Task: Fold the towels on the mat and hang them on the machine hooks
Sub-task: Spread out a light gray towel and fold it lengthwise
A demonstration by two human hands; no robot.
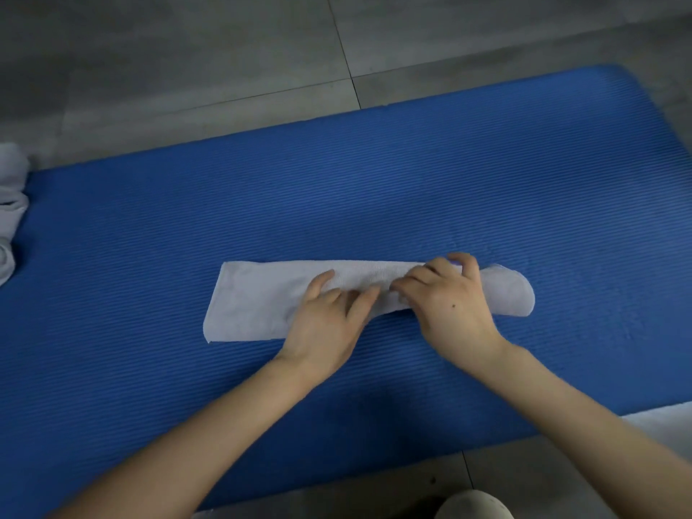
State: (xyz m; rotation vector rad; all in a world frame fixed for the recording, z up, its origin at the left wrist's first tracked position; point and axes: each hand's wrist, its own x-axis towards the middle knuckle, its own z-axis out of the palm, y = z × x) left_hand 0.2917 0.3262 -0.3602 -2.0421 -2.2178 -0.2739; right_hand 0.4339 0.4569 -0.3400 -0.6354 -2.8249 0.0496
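Note:
A white towel [258, 297] lies folded into a long narrow strip across the middle of the blue mat [412, 189]. My left hand [329, 324] rests flat on the strip's centre with its fingers straight. Just to the right, my right hand [445, 297] has its fingers curled onto the towel's upper fold, and the thumb side is hidden. The strip's rounded right end [513, 294] sticks out past that hand. No machine or hooks are in view.
More white towels [11, 211] lie heaped at the mat's left edge. Grey tiled floor [224, 69] surrounds the mat. A pale cloth [666, 425] shows at the lower right, and a light shoe tip [475, 505] at the bottom.

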